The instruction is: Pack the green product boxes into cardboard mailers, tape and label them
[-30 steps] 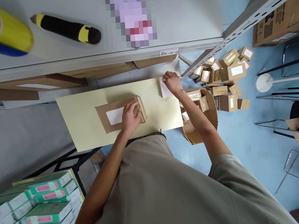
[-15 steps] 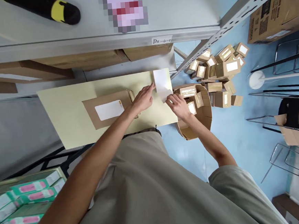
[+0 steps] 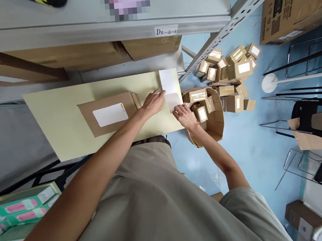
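A strip of white label paper (image 3: 169, 82) lies at the right end of a pale yellow board (image 3: 50, 125). Its lower part looks greyer, with a line across it. My right hand (image 3: 185, 116) is closed, thumb and fingers pinching the paper's lower edge. My left hand (image 3: 152, 103) rests palm down on the board, fingers stretched out and the forefinger touching the paper's left edge. Left of that hand lies a flat brown cardboard box (image 3: 86, 115), bearing a white label (image 3: 110, 115) with a small orange mark.
Beyond the board runs a grey shelf (image 3: 195, 25) tagged D3-4-1, with brown boxes (image 3: 69, 57) under it. An open carton (image 3: 215, 120) of small parcels stands to the right. More parcels (image 3: 229, 67) are heaped on the blue floor. Green-and-pink boxes (image 3: 20, 209) are stacked at lower left.
The view has shifted slightly. My right hand still pinches the paper's lower edge, and a line now shows across the strip. The left forefinger stays at its left edge.
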`<state>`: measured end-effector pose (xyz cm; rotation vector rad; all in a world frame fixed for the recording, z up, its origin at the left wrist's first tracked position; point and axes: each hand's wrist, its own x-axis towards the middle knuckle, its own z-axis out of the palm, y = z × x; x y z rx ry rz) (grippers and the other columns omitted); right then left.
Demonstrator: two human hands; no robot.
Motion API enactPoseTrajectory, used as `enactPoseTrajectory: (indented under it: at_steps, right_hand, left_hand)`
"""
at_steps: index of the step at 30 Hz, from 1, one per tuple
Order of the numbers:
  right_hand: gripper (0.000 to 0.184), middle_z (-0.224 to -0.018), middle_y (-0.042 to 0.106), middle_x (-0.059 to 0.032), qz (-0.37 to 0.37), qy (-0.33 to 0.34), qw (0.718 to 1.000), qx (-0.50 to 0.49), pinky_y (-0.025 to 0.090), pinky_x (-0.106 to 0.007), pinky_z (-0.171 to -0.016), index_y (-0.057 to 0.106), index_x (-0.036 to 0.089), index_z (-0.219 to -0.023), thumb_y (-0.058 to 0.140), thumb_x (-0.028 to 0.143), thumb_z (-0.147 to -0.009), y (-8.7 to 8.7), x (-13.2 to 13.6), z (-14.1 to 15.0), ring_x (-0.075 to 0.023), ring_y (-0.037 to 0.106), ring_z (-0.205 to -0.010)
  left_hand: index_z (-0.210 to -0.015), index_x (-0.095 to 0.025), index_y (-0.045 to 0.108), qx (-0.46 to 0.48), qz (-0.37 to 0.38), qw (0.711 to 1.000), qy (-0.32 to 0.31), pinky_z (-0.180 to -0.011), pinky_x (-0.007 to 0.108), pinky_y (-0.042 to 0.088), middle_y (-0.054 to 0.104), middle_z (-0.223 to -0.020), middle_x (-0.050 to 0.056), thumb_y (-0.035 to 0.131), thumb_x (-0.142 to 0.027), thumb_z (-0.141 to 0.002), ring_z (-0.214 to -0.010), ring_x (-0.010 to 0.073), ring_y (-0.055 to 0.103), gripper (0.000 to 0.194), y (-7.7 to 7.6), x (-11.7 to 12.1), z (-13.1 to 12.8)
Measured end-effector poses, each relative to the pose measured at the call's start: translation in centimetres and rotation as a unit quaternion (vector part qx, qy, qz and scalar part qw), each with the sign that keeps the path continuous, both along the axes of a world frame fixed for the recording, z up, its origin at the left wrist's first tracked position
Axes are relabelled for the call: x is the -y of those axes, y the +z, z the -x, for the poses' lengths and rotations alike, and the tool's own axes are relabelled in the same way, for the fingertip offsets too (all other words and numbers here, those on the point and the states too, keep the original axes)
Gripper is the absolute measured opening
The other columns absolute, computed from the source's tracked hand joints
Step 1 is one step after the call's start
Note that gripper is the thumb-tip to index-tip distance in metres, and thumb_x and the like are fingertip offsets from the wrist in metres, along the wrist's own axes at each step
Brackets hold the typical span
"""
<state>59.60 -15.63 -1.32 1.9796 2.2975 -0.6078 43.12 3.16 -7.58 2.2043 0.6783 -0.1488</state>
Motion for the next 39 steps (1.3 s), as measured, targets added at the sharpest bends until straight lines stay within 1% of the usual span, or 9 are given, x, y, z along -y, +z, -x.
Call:
enactPoseTrajectory:
  at_steps: [5, 9, 11, 14, 17, 20, 24, 30, 39]
  right_hand:
    - [0.038, -0.131, 0.077, -0.0187, 0.001, -0.007, 1.000, -0.007, 0.050, -0.054, -0.113, 0.080, 0.018, -0.121, 0.046, 0.004, -0.112, 0.0, -1.3, 0.5, -0.0341, 0.066, -0.124]
    - [0.022, -0.118, 0.082, -0.0191, 0.216, -0.051, 0.974, -0.049, 0.053, -0.056, -0.115, 0.084, 0.018, -0.102, 0.070, 0.001, -0.099, 0.4, -0.6, 1.9, -0.0373, 0.072, -0.126]
    - [0.019, -0.095, 0.084, -0.0147, 0.326, -0.051, 0.942, -0.057, 0.059, -0.048, -0.099, 0.082, 0.018, -0.083, 0.087, 0.000, -0.084, 1.0, 0.3, 2.6, -0.0349, 0.079, -0.104]
    - [0.020, -0.082, 0.084, -0.0053, 0.375, -0.061, 0.912, -0.154, 0.057, -0.033, -0.077, 0.080, 0.020, -0.076, 0.098, 0.010, -0.078, 2.7, 0.9, 3.1, -0.0230, 0.078, -0.077]
    - [0.022, -0.092, 0.085, -0.0037, 0.313, -0.167, 0.849, -0.392, 0.054, -0.029, -0.073, 0.082, 0.021, -0.088, 0.092, 0.040, -0.090, 4.9, 0.1, 3.0, -0.0177, 0.074, -0.079]
    - [0.048, -0.089, 0.079, -0.0032, 0.152, -0.316, 0.783, -0.514, 0.050, -0.028, -0.065, 0.077, 0.021, -0.094, 0.087, 0.067, -0.088, 6.7, -1.6, 3.4, -0.0153, 0.065, -0.074]
    - [0.056, -0.076, 0.067, 0.0014, -0.005, -0.439, 0.741, -0.508, 0.043, -0.027, -0.058, 0.071, 0.023, -0.090, 0.090, 0.075, -0.081, 7.9, -4.0, 5.9, -0.0128, 0.054, -0.065]
    - [0.060, -0.076, 0.069, 0.0019, -0.040, -0.433, 0.748, -0.501, 0.049, -0.029, -0.058, 0.070, 0.025, -0.094, 0.090, 0.080, -0.081, 9.1, -7.0, 12.2, -0.0133, 0.055, -0.064]
    - [0.055, -0.078, 0.071, 0.0014, -0.043, -0.381, 0.782, -0.492, 0.059, -0.031, -0.063, 0.073, 0.026, -0.096, 0.089, 0.078, -0.087, 10.9, -9.3, 18.8, -0.0156, 0.065, -0.071]
  left_hand:
    - [-0.161, -0.003, 0.056, -0.021, -0.017, 0.999, -0.018, -0.125, 0.059, 0.047, 0.078, -0.130, 0.028, 0.060, -0.012, -0.090, -0.151, 0.0439, 0.058, 0.072, -1.3, 0.3, 0.3]
    - [-0.164, 0.002, 0.052, -0.022, 0.001, 1.000, -0.007, -0.130, 0.061, 0.042, 0.079, -0.126, 0.029, 0.067, -0.017, -0.089, -0.148, 0.0457, 0.058, 0.079, -1.9, 0.4, -0.2]
    - [-0.165, 0.005, 0.049, -0.031, 0.012, 0.999, -0.005, -0.131, 0.063, 0.040, 0.079, -0.127, 0.031, 0.070, -0.019, -0.087, -0.151, 0.0480, 0.055, 0.084, -1.5, 0.5, -1.0]
    - [-0.165, 0.005, 0.050, -0.046, 0.055, 0.997, 0.040, -0.130, 0.064, 0.041, 0.072, -0.144, 0.036, 0.070, -0.025, -0.091, -0.155, 0.0499, 0.054, 0.082, 0.6, 1.3, -1.7]
    - [-0.155, -0.006, 0.065, -0.012, 0.195, 0.973, 0.123, -0.122, 0.057, 0.052, 0.072, -0.152, 0.031, 0.061, -0.047, -0.104, -0.146, 0.0452, 0.066, 0.065, 4.1, 2.4, 0.3]
    - [-0.124, -0.014, 0.081, 0.033, 0.409, 0.890, 0.200, -0.103, 0.051, 0.064, 0.083, -0.130, 0.023, 0.049, -0.079, -0.105, -0.120, 0.0404, 0.081, 0.075, 8.1, 3.3, 5.6]
    - [-0.103, -0.014, 0.082, 0.074, 0.493, 0.813, 0.303, -0.087, 0.046, 0.070, 0.086, -0.102, 0.017, 0.091, -0.075, -0.077, -0.089, 0.0344, 0.086, 0.066, 12.8, 3.5, 14.4]
    - [-0.101, -0.015, 0.082, 0.140, 0.451, 0.789, 0.393, -0.071, 0.036, 0.070, 0.087, -0.103, 0.015, 0.098, -0.060, -0.072, -0.082, 0.0286, 0.086, 0.056, 16.7, 3.1, 23.2]
    - [-0.100, -0.013, 0.083, 0.189, 0.423, 0.805, 0.371, -0.060, 0.032, 0.065, 0.088, -0.101, 0.020, 0.096, -0.064, -0.078, -0.076, 0.0280, 0.085, 0.057, 18.8, 2.7, 31.6]
